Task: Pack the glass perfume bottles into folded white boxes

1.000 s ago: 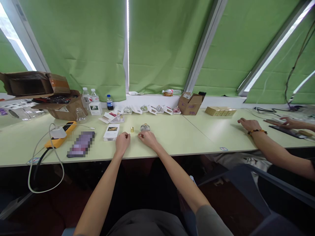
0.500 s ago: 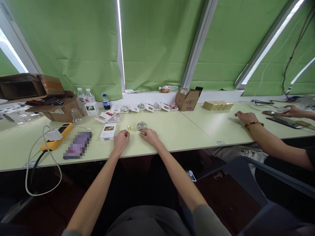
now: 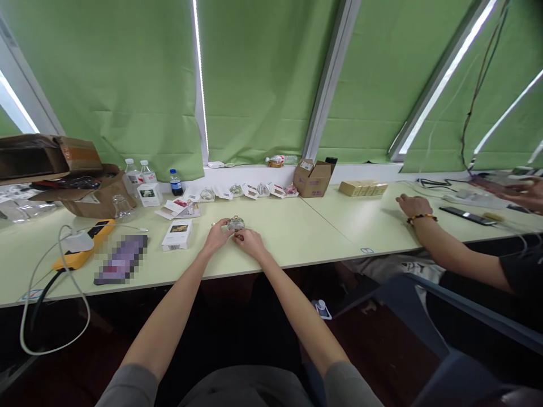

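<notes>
A round clear glass perfume bottle [image 3: 236, 224] with a gold neck stands on the pale table in front of me. Against its left side press the fingers of my left hand [image 3: 216, 236]. From the near right, my right hand [image 3: 250, 243] grips its lower part with curled fingers. A small gold cap [image 3: 213, 225] is partly hidden behind my left hand. To the left lies a white box [image 3: 177, 234] with a dark flower picture.
Several perfume bottles in opened white boxes [image 3: 254, 191] line the back, beside a brown carton [image 3: 313, 178]. At left are a phone [image 3: 122, 260], a yellow power strip [image 3: 85, 246] and cartons [image 3: 95, 195]. A co-worker's arm [image 3: 449, 232] rests on the table at right.
My left hand has moved from beside the gold cap rightward onto the bottle. My right hand stays at the bottle. The view has shifted slightly to the right.
</notes>
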{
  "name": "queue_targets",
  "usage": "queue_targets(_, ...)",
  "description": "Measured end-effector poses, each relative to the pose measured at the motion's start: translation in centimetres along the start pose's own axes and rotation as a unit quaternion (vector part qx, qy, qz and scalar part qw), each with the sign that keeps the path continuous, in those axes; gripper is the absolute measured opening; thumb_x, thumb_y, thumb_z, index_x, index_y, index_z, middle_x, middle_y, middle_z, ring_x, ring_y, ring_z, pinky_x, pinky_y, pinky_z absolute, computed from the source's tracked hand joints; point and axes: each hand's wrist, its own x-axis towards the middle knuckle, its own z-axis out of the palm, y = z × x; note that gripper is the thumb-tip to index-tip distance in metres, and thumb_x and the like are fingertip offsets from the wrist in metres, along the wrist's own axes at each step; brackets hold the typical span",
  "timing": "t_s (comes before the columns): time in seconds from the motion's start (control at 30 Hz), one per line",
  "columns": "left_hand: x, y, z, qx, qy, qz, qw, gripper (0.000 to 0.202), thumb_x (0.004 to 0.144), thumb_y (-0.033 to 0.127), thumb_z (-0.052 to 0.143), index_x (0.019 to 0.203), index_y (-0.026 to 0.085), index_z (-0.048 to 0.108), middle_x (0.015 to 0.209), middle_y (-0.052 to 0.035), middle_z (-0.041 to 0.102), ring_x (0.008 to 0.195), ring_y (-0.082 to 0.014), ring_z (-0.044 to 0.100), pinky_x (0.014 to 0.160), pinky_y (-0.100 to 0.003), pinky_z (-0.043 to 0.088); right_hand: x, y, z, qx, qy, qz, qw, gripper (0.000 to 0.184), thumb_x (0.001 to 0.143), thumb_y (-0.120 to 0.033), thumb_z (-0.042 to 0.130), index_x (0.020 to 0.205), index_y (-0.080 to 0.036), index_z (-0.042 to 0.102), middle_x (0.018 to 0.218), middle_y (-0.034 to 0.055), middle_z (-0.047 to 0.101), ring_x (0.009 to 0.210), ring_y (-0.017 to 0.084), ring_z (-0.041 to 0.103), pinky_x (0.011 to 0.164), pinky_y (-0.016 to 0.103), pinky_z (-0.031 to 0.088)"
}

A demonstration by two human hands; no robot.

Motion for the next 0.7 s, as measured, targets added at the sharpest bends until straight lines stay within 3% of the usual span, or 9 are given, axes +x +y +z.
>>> queue_targets(0.17, 0.8, -0.8, 0.2, -0.026, -0.03, -0.004, 0.999, 0.045, 0.073, 0.038, 0.068, 0.113, 0.018, 0.063, 0.115, -0.0104, 0.065, 0.071, -0.0145, 0.062, 0.066, -0.027, 0.049, 0.0, 0.0, -0.1, 0.008, -0.003, 0.006, 1.0, 0.023, 0.089, -0.037, 0.05, 0.091, -0.025, 0.07, 0.086, 0.0018, 0.07, 0.081, 0.017, 0.061, 0.064, 0.024, 0.033)
queue_targets(0.33, 1.1, -1.6, -0.5, -0.067, -0.06, -0.027, 0.996, 0.046, 0.073, 0.04, 0.068, 0.112, 0.016, 0.062, 0.114, -0.011, 0.064, 0.049, -0.0051, 0.052, 0.045, -0.021, 0.041, -0.1, 0.0, -0.1, 0.023, 0.008, 0.003, 1.0, 0.021, 0.088, -0.034, 0.051, 0.089, -0.025, 0.07, 0.083, 0.0012, 0.07, 0.08, 0.017, 0.061, 0.064, 0.024, 0.034)
queue_targets(0.7, 0.0, -2.5, -2.7, -0.114, -0.049, -0.025, 0.992, 0.049, 0.074, 0.038, 0.068, 0.116, 0.013, 0.059, 0.093, -0.0091, 0.066, 0.047, -0.0053, 0.05, 0.043, -0.02, 0.041, 0.0, 0.3, 0.3, 0.071, 0.063, -0.004, 0.995, 0.021, 0.088, -0.029, 0.052, 0.095, -0.023, 0.07, 0.093, 0.0039, 0.068, 0.081, 0.015, 0.06, 0.07, 0.024, 0.039)
